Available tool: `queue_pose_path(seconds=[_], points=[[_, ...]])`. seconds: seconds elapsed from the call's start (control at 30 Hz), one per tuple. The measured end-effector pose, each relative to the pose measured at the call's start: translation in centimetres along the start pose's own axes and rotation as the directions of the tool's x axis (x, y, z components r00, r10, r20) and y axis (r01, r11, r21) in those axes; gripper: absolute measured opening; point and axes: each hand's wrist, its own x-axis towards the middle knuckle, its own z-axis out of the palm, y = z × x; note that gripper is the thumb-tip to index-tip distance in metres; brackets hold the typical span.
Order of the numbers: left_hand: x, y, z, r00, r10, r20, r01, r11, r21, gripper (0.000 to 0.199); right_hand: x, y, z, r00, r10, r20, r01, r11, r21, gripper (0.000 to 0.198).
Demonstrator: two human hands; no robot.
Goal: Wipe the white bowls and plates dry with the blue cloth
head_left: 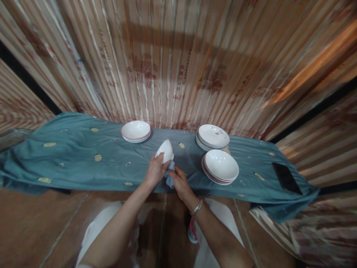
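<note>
Tilted on its side above the front of the table is a white bowl (166,149). My left hand (156,169) grips its near rim, thumb over the edge. A blue-grey cloth (170,178) is bunched in my right hand (180,181), close against the bowl's lower right side. Whether the cloth presses on the bowl, I cannot tell. Back left of my hands stands a stack of red-rimmed white bowls (136,131). To the right is another stack of white bowls (221,166), and behind it a stack of white plates (213,136) with a floral print on the top one.
A teal patterned cloth covers the long table (80,160). Towards its right end lies a dark flat phone or tablet (286,178). Pleated curtains (167,67) hang right behind the table, and dark poles (315,111) slant at both sides.
</note>
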Motion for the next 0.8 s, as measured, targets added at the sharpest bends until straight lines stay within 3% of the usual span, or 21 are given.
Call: queue_pose_path(seconds=[0.13,0.27,0.4,0.57,0.7,0.8], points=[[-0.9,-0.5,-0.1,0.965,0.152,0.214,-0.209,0.937,0.28,0.013,1.2,-0.3,-1.8,0.998,0.003,-0.069,0.0,0.999,0.033,0.026],[-1.8,-0.4,-0.3,0.924,0.202,0.324,-0.317,0.879,0.356,0.022,2.3,-0.3,-3.3,0.989,-0.036,-0.143,0.033,0.999,-0.019,0.032],[-2.6,-0.1,-0.4,0.895,0.238,0.377,-0.383,0.843,0.378,0.028,3.1,-0.7,-4.4,0.969,-0.14,-0.203,0.099,0.975,-0.198,0.04],[-3.1,0.0,-0.7,0.89,0.198,0.41,-0.359,0.86,0.362,0.036,3.8,-0.8,-5.6,0.952,-0.231,-0.201,0.129,0.897,-0.422,0.041],[-3.3,-0.1,-1.1,0.895,0.162,0.416,-0.312,0.893,0.325,0.039,4.2,-0.2,-6.2,0.939,-0.324,-0.114,0.184,0.754,-0.631,0.031],[-3.4,-0.6,-1.0,0.937,0.145,0.317,-0.236,0.933,0.272,0.067,4.2,0.1,-6.4,0.926,-0.37,-0.072,0.195,0.633,-0.749,0.033]])
